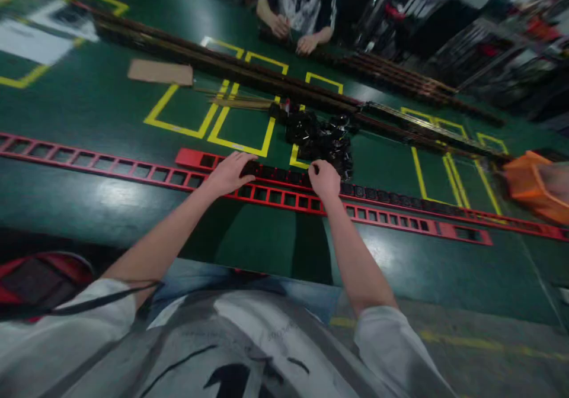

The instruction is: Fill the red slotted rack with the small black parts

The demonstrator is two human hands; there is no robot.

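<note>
Two long red metal strips with rows of rectangular cut-outs lie across the green table. My left hand (230, 172) rests palm down, fingers stretched, on the far red strip (191, 159) where black socket modules (271, 173) sit in its openings. My right hand (323, 179) is curled into a pinch over the same row, fingertips down on a black module; what it grips is hidden. Just beyond both hands lies a heap of loose black socket modules (322, 137). The near red strip (382, 215) runs under my right wrist.
A third red strip (66, 159) runs off to the left. Long dark rails (249, 72) cross the table behind the heap. A cardboard sheet (160, 71) lies at the back left, an orange bin (536, 185) at the right. Another person's hands (293, 35) work at the far edge.
</note>
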